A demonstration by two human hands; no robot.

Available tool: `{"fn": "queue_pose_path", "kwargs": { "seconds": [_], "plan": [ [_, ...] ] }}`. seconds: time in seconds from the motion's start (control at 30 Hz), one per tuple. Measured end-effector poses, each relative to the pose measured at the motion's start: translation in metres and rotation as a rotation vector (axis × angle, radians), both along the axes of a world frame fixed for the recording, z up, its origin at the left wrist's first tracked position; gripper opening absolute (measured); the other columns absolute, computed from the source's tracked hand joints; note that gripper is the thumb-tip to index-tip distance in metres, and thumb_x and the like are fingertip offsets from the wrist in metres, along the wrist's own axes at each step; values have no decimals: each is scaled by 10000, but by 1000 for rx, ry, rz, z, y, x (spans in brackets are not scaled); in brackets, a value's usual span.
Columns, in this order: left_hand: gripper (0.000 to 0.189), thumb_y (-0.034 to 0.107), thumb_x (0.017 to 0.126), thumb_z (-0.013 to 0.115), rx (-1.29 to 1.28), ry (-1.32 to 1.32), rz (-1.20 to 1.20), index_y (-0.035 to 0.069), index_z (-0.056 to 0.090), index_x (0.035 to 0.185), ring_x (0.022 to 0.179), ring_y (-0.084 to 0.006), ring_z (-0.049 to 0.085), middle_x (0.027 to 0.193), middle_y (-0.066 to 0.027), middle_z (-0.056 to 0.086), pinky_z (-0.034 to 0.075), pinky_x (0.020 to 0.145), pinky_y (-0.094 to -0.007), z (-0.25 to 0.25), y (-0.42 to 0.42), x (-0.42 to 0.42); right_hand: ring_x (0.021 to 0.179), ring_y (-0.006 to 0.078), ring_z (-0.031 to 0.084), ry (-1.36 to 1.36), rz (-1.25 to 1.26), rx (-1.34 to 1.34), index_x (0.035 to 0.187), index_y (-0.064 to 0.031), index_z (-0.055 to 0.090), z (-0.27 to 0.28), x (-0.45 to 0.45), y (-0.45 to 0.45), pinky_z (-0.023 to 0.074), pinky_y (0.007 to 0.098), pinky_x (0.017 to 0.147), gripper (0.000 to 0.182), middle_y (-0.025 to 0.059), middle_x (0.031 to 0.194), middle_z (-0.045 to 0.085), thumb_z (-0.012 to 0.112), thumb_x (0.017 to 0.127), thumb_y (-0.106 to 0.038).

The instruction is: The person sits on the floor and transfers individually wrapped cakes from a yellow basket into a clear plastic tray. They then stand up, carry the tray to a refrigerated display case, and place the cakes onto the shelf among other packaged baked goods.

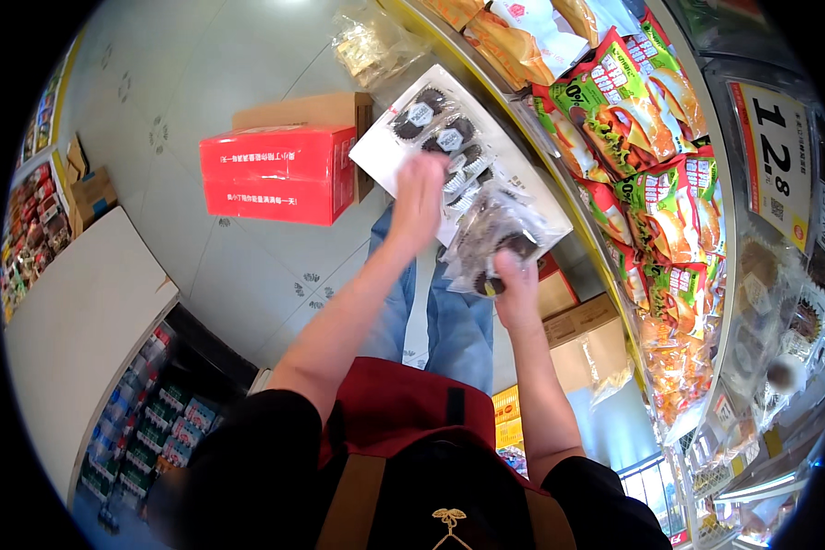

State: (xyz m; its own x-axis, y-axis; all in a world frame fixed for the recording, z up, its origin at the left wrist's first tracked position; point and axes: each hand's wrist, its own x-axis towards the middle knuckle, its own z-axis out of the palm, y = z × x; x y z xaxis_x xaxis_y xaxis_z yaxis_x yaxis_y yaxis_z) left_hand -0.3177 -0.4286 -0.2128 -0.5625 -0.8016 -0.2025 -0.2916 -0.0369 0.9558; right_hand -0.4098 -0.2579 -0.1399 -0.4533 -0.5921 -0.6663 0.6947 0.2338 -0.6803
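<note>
A white carton (378,158) holds clear-wrapped dark cakes (447,130) in ruffled cups, some bearing white labels. My left hand (418,199), blurred by motion, is over the left side of the carton beside the cakes. Its fingers point toward them, and whether they touch or grip anything is unclear. At the carton's near right corner, my right hand (518,285) grips a bunch of clear-wrapped dark cakes (488,237), with the thumb on top. The crinkled film hides part of the carton behind it.
A shelf to the right carries stacked packs of burger-print snacks (632,130) and a price tag (773,165). Left of the carton, a red box (275,175) sits on the tiled floor. Brown cardboard boxes (584,337) lie by the shelf base. A white counter (89,295) is at left.
</note>
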Motion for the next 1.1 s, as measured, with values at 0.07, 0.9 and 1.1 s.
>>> {"fn": "queue_pose_path", "kwargs": {
  "seconds": [0.07, 0.9, 1.1],
  "plan": [
    [421, 258, 886, 640, -617, -421, 185, 41, 537, 1233, 1144, -363, 506, 1193, -184, 562, 410, 954, -462, -50, -46, -19, 1101, 155, 564, -151, -106, -61, 1346, -17, 476, 12, -11, 3, 451, 328, 972, 615, 50, 1221, 588, 750, 854, -265],
    [540, 12, 871, 659, 386, 484, -343, -15, 394, 1341, 1087, -149, 588, 1189, -100, 593, 469, 946, -301, 239, -22, -66, 1303, 356, 480, 1646, 685, 658, 1351, -35, 493, 414, -262, -2, 386, 426, 1064, 815, 191, 1366, 529, 825, 711, -415],
    [490, 108, 857, 697, 95, 776, -401, -1, 447, 1264, 989, -131, 612, 1096, -77, 632, 494, 867, -285, 326, -35, -187, 1312, 326, 463, 2157, 804, 770, 1429, -102, 436, 392, -255, -3, 350, 431, 1105, 687, 147, 1406, 515, 674, 866, -415]
  ]
}}
